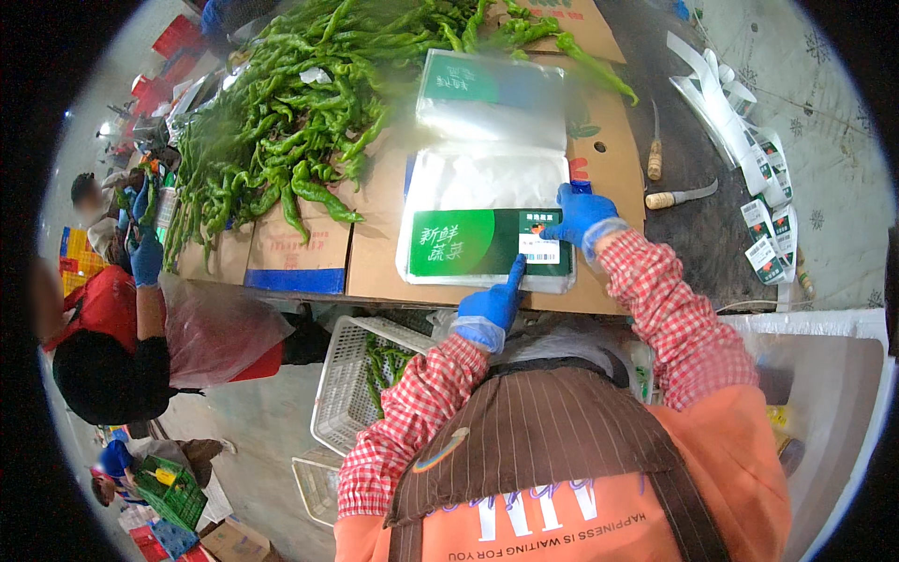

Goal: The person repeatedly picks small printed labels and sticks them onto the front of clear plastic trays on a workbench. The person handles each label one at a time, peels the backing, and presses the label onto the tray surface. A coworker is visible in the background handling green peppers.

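Flat in front of me lies a stack of clear plastic produce bags (487,178) with green printed bands. A small white and green sticker label (539,245) sits on the right part of the nearest band. My left hand (493,304), in a blue glove, stretches its index finger to the label's lower left edge, other fingers curled. On the label's right upper side rests my right hand (582,215), also blue-gloved, its fingers extended onto the label and bag. Neither hand grips anything that I can see. A heap of long green peppers (309,122) covers the table's far left.
Cardboard (384,225) covers the table. Right of it lie a curved knife (679,196), a second wooden-handled knife (655,159) and strips of labels (770,225). A white crate (342,375) with peppers stands below the table edge. At left, a co-worker (122,328) handles peppers.
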Tool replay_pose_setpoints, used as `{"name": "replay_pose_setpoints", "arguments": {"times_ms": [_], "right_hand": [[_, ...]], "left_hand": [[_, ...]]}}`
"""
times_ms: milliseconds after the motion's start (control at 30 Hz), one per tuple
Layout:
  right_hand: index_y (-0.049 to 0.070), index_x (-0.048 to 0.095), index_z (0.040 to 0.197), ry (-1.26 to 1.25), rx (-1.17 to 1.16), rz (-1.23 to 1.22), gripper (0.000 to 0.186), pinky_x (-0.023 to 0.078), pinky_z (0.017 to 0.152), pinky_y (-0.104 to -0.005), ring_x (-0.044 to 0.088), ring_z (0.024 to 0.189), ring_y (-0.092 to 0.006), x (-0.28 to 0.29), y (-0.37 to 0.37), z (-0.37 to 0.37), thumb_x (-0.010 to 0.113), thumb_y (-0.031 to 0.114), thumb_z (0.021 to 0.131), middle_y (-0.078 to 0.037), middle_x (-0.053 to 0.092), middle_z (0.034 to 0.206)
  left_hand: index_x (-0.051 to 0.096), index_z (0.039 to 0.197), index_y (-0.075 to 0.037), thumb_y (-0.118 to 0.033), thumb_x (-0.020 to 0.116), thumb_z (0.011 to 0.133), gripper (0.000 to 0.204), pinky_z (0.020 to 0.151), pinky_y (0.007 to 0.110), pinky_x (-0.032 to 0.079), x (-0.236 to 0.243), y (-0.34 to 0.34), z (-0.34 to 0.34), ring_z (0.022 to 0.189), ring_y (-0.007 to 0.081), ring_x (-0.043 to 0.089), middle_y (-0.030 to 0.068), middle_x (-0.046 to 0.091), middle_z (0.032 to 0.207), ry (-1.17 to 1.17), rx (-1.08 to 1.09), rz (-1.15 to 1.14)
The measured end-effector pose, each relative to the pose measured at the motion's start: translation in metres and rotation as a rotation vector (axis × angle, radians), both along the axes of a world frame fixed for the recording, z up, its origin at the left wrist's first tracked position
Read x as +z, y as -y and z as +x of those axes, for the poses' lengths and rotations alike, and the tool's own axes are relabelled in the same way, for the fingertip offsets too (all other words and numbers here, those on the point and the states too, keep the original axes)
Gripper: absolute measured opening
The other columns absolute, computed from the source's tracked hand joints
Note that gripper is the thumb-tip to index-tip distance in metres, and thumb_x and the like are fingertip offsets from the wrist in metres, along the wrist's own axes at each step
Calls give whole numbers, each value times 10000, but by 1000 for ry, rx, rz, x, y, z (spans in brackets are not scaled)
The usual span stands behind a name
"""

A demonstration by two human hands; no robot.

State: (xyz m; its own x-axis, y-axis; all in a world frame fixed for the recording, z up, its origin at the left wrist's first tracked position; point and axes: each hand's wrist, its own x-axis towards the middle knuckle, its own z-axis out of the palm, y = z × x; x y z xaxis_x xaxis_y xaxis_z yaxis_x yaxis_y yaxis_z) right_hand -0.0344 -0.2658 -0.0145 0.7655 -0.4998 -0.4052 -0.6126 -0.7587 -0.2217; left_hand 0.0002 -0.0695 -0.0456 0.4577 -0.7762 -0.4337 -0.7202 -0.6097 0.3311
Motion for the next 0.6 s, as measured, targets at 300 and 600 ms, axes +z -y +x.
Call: {"name": "replay_pose_setpoints", "arguments": {"times_ms": [300,600], "right_hand": [[111,480,1067,895,-383,457,448,432,621,-241,509,707,-130,-56,-4,-60,650,195,661,-70,530,852],[89,492,1075,744,19,-94,525,278,910,-362,334,1060,-280,-52,-21,-47,652,280,613,-109,355,1194]], "left_hand": [[57,1280,-232,-330,432,798,619,532,411,424,-10,-8,-2,610,325,553,171,573,736,-23,191,-62],[67,1280,-217,-318,406,812,587,516,413,422,-12,-10,-2,598,339,546,178,571,756,-13,151,-85]]}}
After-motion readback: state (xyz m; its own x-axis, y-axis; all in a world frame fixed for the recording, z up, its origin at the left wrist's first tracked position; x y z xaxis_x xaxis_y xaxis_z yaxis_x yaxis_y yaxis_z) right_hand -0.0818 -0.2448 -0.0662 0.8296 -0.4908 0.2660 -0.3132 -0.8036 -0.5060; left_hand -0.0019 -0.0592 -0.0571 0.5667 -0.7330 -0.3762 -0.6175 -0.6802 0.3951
